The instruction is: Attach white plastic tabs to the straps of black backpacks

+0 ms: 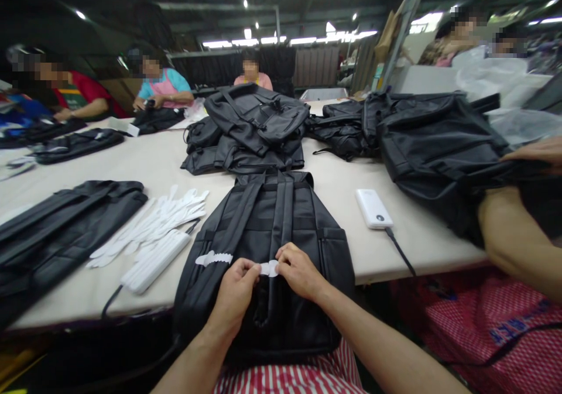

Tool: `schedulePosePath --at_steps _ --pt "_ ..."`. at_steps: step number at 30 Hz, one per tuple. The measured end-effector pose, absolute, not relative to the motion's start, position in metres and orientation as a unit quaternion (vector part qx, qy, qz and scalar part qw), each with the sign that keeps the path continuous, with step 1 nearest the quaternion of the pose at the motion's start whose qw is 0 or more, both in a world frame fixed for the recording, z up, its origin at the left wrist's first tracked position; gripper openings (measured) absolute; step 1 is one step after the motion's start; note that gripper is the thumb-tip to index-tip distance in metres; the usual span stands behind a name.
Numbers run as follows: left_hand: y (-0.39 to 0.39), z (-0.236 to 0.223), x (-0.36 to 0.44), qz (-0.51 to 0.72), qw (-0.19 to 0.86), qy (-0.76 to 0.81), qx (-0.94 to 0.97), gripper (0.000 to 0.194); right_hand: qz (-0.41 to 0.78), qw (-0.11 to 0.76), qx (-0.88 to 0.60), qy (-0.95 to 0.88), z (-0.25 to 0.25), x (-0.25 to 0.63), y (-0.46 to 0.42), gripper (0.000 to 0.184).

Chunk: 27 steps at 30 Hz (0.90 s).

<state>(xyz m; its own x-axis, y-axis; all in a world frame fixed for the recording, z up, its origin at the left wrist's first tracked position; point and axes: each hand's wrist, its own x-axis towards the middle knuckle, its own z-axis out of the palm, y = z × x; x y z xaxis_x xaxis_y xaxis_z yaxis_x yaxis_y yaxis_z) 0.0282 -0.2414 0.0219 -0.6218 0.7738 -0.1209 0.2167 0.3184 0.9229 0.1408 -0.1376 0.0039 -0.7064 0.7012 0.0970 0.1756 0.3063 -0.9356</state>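
My left hand [235,294] and my right hand [298,271] pinch a white die-cut strip [268,269] between them, just above a black backpack [263,224]. The backpack lies on its front with its shoulder straps up, its lower part hanging past the table edge toward my lap. A second white strip [213,259] lies on the backpack to the left of my hands, seemingly joined to the held piece, though my fingers hide the link.
The cream table [333,177] holds stacked black bags ahead and right, a loose bundle of white strips [153,224], and two white corded devices [153,262] [373,208]. A co-worker's arm [522,236] reaches in at right. Several people sit across the table.
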Motion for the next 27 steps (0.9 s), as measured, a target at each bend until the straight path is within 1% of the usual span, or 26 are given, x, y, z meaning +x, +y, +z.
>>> schedulePosePath --at_steps 3,5,7,9,12,15,17,20,24,27 --pt "-0.246 0.028 0.034 0.444 0.195 0.743 0.461 0.018 0.527 0.250 -0.303 -0.753 0.002 0.139 -0.134 0.019" --pt "-0.248 0.027 0.035 0.424 0.170 0.726 0.514 0.016 0.529 0.250 -0.311 -0.749 0.000 0.138 -0.132 0.019" --pt "-0.248 0.022 0.032 0.439 0.172 0.735 0.486 0.016 0.525 0.251 -0.314 -0.750 -0.001 0.137 -0.133 0.019" --pt "-0.245 0.016 0.027 0.475 0.193 0.754 0.411 0.017 0.516 0.259 -0.307 -0.756 -0.002 0.137 -0.134 0.020" --pt "-0.238 0.010 0.023 0.519 0.266 0.755 0.300 0.021 0.510 0.280 -0.282 -0.763 -0.001 0.139 -0.137 0.019" --pt "-0.233 0.012 0.024 0.536 0.328 0.741 0.236 0.023 0.520 0.282 -0.263 -0.762 0.001 0.141 -0.138 0.019" --pt "-0.232 0.015 0.025 0.535 0.302 0.748 0.251 0.022 0.518 0.272 -0.266 -0.766 0.002 0.141 -0.139 0.020" --pt "-0.233 0.014 0.021 0.502 0.209 0.774 0.323 0.020 0.493 0.255 -0.275 -0.785 0.004 0.139 -0.140 0.021" --pt "-0.236 0.007 0.012 0.451 0.198 0.801 0.341 0.019 0.454 0.274 -0.290 -0.797 0.008 0.141 -0.142 0.015" --pt "-0.240 0.004 0.010 0.453 0.178 0.806 0.337 0.017 0.421 0.284 -0.351 -0.787 0.011 0.148 -0.140 0.009"
